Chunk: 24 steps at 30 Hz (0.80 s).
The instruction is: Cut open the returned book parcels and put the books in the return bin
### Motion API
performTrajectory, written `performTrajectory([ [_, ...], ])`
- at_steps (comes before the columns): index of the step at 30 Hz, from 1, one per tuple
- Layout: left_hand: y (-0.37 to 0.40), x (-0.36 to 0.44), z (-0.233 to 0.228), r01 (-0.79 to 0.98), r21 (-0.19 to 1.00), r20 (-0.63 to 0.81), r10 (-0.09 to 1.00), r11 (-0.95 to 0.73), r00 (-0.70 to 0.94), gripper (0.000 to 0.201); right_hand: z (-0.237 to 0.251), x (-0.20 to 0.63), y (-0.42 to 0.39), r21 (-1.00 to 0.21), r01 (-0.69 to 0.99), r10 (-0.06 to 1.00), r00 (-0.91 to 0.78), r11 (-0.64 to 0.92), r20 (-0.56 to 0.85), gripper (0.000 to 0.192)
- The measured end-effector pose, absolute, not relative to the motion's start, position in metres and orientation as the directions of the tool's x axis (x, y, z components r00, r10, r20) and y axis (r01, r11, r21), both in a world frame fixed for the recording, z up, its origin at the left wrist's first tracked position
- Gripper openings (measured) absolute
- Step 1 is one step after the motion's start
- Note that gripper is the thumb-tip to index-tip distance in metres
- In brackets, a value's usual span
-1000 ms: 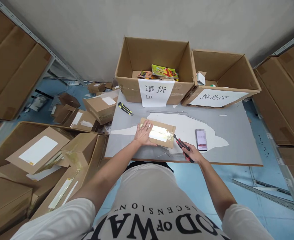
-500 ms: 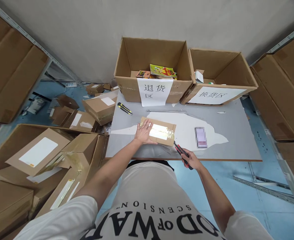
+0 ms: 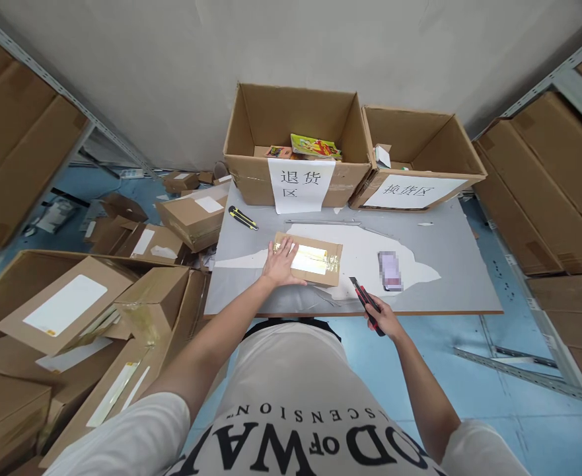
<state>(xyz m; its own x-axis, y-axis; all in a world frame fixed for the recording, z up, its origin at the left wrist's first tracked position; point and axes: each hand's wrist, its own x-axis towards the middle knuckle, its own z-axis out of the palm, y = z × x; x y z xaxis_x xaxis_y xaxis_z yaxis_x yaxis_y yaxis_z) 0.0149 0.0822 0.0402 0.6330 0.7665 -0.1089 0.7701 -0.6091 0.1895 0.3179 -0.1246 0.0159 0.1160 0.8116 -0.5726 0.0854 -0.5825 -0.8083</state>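
left hand lies flat, fingers spread, on the taped parcel at the near middle of the table. right hand is wrapped around a red box cutter, blade off the parcel's near right corner; best to keep the cut shallow along the tape seam, with the pinning hand clear of the blade's line

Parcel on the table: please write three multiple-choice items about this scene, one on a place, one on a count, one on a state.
1. Where does the left hand lie?
A. on the parcel
B. in a box
C. on the phone

2. How many open boxes stand at the table's far edge?
A. one
B. two
C. four

3. What does the right hand do?
A. hangs empty
B. grips a red knife
C. holds paper

Key: 1 A, the palm lies flat on it. 2 B, each bears a paper sign. 3 B, fingers close round the handle.
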Motion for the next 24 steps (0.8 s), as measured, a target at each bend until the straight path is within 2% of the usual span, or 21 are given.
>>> performTrajectory([
  [5,0.082,0.012,0.04,0.738,0.198,-0.054,0.745,-0.645,0.665,0.119,0.0,0.314,-0.121,-0.825,0.121,0.83,0.182,-0.551,-0.527,0.072],
  [8,0.082,0.01,0.042,0.707,0.211,-0.039,0.716,-0.676,0.697,0.114,-0.009,0.316,-0.111,-0.801,0.29,0.85,0.25,-0.523,-0.464,0.062],
  [11,0.08,0.008,0.043,0.697,0.217,-0.027,0.709,-0.684,0.705,0.101,-0.02,0.315,-0.096,-0.693,0.532,0.873,0.305,-0.487,-0.38,0.062],
  [13,0.074,0.006,0.042,0.709,0.217,-0.017,0.724,-0.671,0.69,0.092,-0.029,0.311,-0.084,-0.57,0.624,0.845,0.37,-0.534,-0.386,0.064],
  [15,0.064,0.004,0.04,0.716,0.215,-0.008,0.731,-0.665,0.682,0.085,-0.041,0.304,-0.072,-0.447,0.655,0.789,0.443,-0.609,-0.425,0.066],
  [17,0.049,0.001,0.038,0.71,0.211,-0.01,0.725,-0.672,0.689,0.079,-0.053,0.297,-0.062,-0.375,0.667,0.758,0.486,-0.643,-0.435,0.067],
  [20,0.027,-0.001,0.034,0.71,0.212,-0.036,0.721,-0.671,0.692,0.069,-0.069,0.289,-0.052,-0.356,0.67,0.754,0.522,-0.651,-0.399,0.067],
  [24,0.011,0.001,0.031,0.736,0.216,-0.068,0.742,-0.642,0.667,0.065,-0.083,0.284,-0.045,-0.4,0.639,0.753,0.54,-0.657,-0.375,0.067],
])
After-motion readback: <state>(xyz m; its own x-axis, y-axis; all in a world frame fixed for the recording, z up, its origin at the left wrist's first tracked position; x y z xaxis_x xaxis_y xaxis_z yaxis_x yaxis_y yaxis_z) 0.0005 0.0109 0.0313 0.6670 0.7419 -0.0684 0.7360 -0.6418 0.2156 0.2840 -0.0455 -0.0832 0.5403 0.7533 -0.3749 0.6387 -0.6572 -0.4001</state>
